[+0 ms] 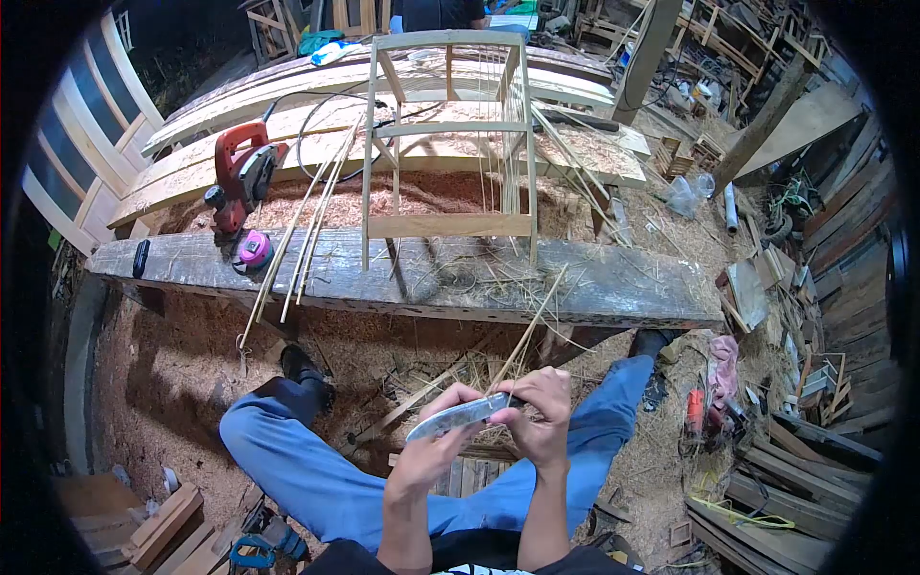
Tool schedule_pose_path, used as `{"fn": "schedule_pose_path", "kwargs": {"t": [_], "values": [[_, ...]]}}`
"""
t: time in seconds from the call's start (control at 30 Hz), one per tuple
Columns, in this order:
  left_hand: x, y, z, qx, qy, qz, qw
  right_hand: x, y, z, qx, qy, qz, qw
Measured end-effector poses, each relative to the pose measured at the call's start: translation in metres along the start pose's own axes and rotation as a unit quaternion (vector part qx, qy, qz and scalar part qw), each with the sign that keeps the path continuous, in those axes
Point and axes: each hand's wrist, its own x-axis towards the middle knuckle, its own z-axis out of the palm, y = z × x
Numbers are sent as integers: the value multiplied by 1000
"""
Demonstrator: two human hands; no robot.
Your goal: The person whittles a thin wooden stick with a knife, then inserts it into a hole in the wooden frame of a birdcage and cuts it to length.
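At lower centre, the right hand (540, 414) closes fingers round a knife (460, 418); if the strip (530, 331) slips, the left hand (426, 462), grip unclear, risks cuts.

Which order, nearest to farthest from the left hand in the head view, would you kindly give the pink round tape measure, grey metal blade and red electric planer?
From the left hand:
1. Grey metal blade, in the hand.
2. Pink round tape measure, ahead, on the left.
3. Red electric planer, also left, beyond the tape measure.
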Motion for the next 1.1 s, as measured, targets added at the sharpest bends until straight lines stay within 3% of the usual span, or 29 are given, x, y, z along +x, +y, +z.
{"fn": "schedule_pose_path", "kwargs": {"t": [0.33, 0.4, 0.47, 0.53, 0.57, 0.63, 0.83, 0.93, 1.1], "values": [[-3, 6, -4, -49, 56, -41, 996, -7, 14, -8, -103, 45, 5, 994], [-19, 19, -18, -34, 45, -48, 997, -9, 38, -28, -241, 198, 141, 940], [-30, 28, -22, -26, 72, -30, 997, -23, 64, -61, -244, 189, 161, 937], [-29, 32, -23, 35, 136, -11, 990, -21, 52, -69, -249, 170, 169, 938], [-22, 28, -24, 3, 148, -20, 989, -22, 46, -63, -219, 175, 152, 948], [-9, 25, -15, -6, 148, -15, 989, -10, 29, -48, -190, 148, 105, 965], [-3, 16, -7, -65, 142, 5, 988, -3, 12, -9, -138, 49, 90, 985], [1, 12, -9, -16, 152, 51, 987, -2, 10, -7, -133, 37, 82, 987], [1, 11, -7, 5, 134, 50, 990, -1, 7, -9, -131, 30, 79, 988]]}}
